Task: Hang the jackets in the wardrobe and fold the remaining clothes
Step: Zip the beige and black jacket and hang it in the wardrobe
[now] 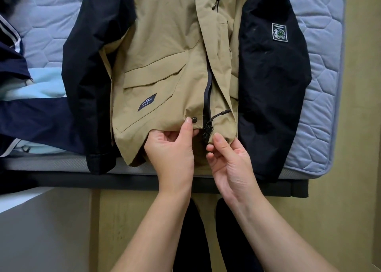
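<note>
A tan jacket (165, 51) with black sleeves lies face up on the bed, its hem hanging over the near edge. The front is partly unzipped at the bottom, with the black zipper pull (208, 127) at the hem. My left hand (172, 148) pinches the left hem flap beside a metal snap. The right hem flap, just below the zipper, is pinched by my right hand (227, 158).
A light blue quilted mattress (321, 86) on a dark bed frame (288, 187) holds the jacket. At the left lie a navy garment (31, 115) and a pale blue one (37, 86). My dark-socked feet (193, 240) stand on yellowish floor; a white surface is at lower left.
</note>
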`<state>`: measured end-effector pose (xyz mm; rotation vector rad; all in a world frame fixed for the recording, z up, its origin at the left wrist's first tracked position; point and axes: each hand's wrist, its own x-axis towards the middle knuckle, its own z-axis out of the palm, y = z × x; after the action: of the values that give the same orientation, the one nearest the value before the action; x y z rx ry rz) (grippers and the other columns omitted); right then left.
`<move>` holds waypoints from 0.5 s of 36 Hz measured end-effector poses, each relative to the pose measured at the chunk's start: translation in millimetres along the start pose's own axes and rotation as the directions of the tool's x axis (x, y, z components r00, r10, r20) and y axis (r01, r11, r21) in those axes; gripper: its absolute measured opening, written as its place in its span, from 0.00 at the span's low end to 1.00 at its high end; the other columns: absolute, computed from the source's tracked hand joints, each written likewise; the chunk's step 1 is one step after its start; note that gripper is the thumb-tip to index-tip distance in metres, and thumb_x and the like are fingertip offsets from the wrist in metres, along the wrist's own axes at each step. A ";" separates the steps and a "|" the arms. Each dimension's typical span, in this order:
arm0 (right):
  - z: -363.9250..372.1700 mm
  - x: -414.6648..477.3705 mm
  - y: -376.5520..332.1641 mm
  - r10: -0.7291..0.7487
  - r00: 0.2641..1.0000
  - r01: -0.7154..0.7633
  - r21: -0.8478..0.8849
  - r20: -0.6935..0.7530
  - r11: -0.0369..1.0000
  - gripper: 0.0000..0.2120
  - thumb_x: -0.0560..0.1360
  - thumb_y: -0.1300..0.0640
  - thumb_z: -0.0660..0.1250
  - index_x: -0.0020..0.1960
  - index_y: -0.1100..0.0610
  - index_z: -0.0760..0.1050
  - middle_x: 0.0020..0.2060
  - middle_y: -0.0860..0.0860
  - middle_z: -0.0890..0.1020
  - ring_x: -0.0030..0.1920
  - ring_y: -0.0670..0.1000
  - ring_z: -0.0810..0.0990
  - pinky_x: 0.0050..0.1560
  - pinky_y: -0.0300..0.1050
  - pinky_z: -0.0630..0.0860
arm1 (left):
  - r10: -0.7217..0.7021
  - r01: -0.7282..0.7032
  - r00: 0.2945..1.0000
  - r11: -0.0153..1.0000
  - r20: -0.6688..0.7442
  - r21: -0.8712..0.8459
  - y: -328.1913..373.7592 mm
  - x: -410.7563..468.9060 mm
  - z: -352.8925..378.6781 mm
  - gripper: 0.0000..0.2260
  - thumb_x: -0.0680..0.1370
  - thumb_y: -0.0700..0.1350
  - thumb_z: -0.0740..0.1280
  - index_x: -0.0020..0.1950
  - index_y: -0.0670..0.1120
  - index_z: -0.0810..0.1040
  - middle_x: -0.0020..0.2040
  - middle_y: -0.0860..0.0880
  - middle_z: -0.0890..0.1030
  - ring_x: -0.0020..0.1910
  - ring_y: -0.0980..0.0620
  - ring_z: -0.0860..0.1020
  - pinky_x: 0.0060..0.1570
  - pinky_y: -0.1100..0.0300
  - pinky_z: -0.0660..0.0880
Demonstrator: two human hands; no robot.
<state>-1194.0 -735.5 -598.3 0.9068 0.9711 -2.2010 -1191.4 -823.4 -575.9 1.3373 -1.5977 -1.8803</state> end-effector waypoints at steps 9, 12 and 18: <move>-3.7 1.0 -0.9 -0.003 0.999 0.001 0.031 0.035 1.000 0.06 0.67 0.61 0.70 0.40 0.52 0.84 0.34 0.49 0.82 0.31 0.44 0.80 0.31 0.34 0.76 | 0.004 -0.005 1.000 0.999 -0.012 -0.037 -0.3 -1.1 2.8 0.08 0.74 0.34 0.70 0.39 0.46 0.79 0.36 0.53 0.84 0.37 0.56 0.83 0.41 0.58 0.80; -5.4 2.0 -1.5 -0.002 0.999 -0.001 0.063 0.042 0.998 0.07 0.68 0.62 0.69 0.40 0.52 0.84 0.34 0.49 0.82 0.31 0.43 0.79 0.31 0.34 0.76 | 0.006 -0.008 1.000 0.998 -0.024 -0.060 -0.3 -1.3 6.0 0.09 0.74 0.33 0.69 0.38 0.46 0.79 0.34 0.53 0.84 0.36 0.56 0.83 0.40 0.59 0.80; -5.2 1.5 -3.1 -0.005 1.000 0.003 0.072 0.029 0.997 0.07 0.68 0.62 0.68 0.39 0.53 0.84 0.34 0.49 0.82 0.31 0.43 0.79 0.31 0.34 0.76 | 0.013 -0.013 1.000 0.999 -0.010 -0.033 -1.8 -2.9 11.4 0.11 0.74 0.34 0.70 0.36 0.48 0.79 0.34 0.53 0.84 0.36 0.55 0.83 0.43 0.55 0.80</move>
<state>-1195.2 -729.9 -600.9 0.9033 0.8858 -2.2595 -1198.6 -814.1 -577.1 1.3172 -1.5593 -1.8812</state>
